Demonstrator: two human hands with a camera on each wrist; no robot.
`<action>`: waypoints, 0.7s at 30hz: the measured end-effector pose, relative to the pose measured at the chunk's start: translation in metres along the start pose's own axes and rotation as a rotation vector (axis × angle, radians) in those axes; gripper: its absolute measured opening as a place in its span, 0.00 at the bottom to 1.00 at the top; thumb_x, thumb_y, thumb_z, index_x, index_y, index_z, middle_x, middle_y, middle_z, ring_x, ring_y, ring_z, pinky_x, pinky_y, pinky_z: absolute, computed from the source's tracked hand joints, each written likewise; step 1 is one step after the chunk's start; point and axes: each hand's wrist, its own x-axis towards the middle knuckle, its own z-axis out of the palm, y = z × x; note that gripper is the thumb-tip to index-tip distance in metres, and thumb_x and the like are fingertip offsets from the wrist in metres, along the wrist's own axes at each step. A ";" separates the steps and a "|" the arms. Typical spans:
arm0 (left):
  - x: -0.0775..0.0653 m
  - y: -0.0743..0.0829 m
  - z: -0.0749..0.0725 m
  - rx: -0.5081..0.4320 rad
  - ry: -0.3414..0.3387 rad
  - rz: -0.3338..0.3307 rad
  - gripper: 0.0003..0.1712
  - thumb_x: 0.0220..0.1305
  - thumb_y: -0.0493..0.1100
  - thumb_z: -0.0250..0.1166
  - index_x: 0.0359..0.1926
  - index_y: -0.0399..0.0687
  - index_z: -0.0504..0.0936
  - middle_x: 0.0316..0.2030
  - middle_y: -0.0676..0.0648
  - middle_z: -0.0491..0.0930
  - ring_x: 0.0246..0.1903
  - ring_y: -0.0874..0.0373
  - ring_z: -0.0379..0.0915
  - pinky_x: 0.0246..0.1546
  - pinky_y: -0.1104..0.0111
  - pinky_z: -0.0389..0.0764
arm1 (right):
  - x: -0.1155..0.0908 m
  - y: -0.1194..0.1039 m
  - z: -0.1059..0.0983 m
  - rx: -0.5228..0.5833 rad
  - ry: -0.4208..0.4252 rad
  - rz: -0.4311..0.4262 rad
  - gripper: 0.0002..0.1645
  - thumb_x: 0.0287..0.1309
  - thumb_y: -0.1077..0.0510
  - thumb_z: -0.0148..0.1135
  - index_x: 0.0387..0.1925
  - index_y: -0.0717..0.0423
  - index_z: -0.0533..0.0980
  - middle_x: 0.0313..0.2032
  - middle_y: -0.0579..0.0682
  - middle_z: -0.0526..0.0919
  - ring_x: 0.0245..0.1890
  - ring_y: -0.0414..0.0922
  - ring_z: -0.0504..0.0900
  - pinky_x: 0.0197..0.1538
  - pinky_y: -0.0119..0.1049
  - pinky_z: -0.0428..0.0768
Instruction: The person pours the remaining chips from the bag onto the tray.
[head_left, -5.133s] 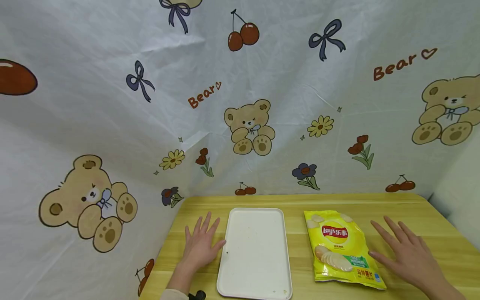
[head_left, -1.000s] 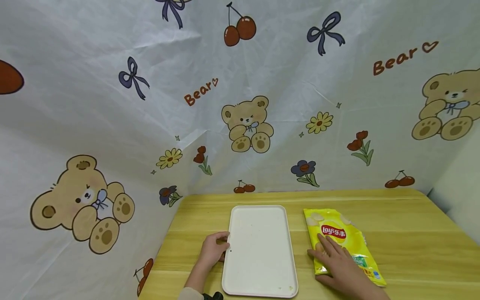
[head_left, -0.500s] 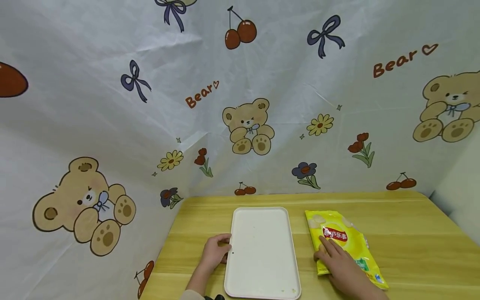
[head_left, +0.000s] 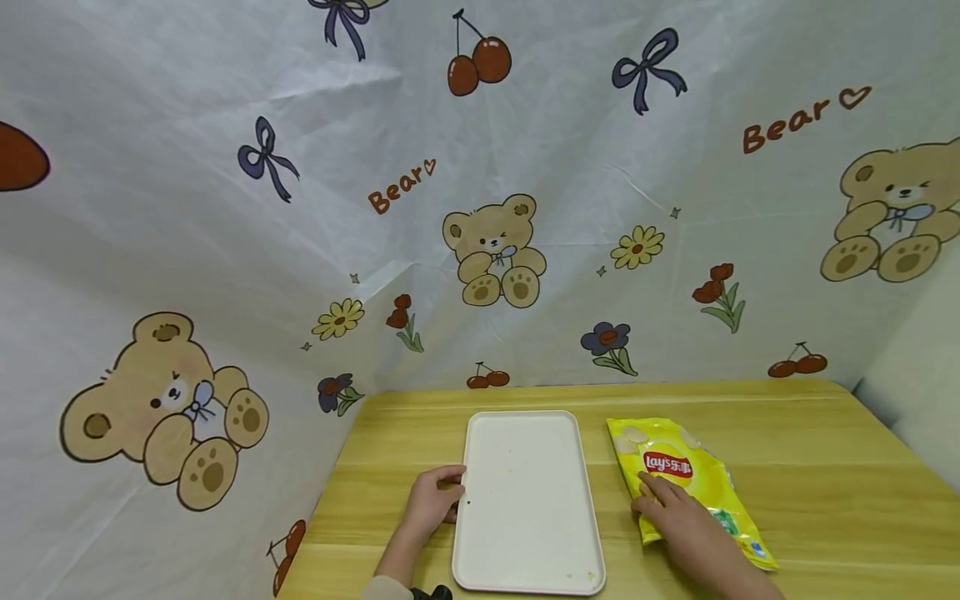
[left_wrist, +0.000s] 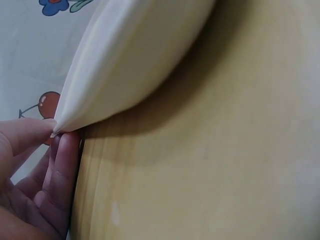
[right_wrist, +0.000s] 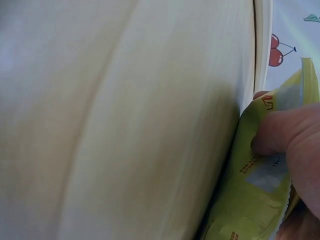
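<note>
A white rectangular tray (head_left: 525, 508) lies on the wooden table, left of the bag. My left hand (head_left: 433, 502) pinches its left rim; in the left wrist view the thumb (left_wrist: 31, 134) lies on one side of the rim and fingers on the other. To the right is a yellow bag of Lay's potato chips (head_left: 675, 467), lying flat with its printed side up. My right hand (head_left: 686, 529) grips the bag's lower left part and covers some of its print. In the right wrist view the thumb presses into the bag (right_wrist: 255, 190), while most other fingers are hidden behind it.
The wooden table (head_left: 840, 483) has its far edge against a hanging white cloth (head_left: 570, 167) printed with bears, bows and flowers. More of that cloth hangs along the left side. A strip of bare table separates tray and bag.
Both hands lay spread open beside tray and bag about five seconds ago; now each holds its item. The tray has shifted slightly right. Over the last half second, little has moved.
</note>
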 end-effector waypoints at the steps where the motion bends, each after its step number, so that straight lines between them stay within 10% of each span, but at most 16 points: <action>1: 0.000 0.000 0.000 0.001 0.002 0.000 0.20 0.60 0.32 0.63 0.55 0.41 0.80 0.44 0.40 0.78 0.27 0.58 0.79 0.20 0.63 0.83 | 0.000 0.000 -0.001 0.001 -0.011 0.006 0.18 0.58 0.68 0.60 0.41 0.40 0.78 0.63 0.56 0.72 0.61 0.58 0.72 0.58 0.58 0.75; 21: 0.001 -0.004 0.000 0.006 0.019 -0.001 0.20 0.60 0.33 0.64 0.54 0.44 0.81 0.44 0.41 0.78 0.26 0.58 0.79 0.19 0.63 0.83 | -0.006 0.002 -0.008 -0.123 0.118 -0.107 0.23 0.51 0.68 0.67 0.49 0.47 0.77 0.62 0.55 0.73 0.60 0.54 0.73 0.56 0.54 0.78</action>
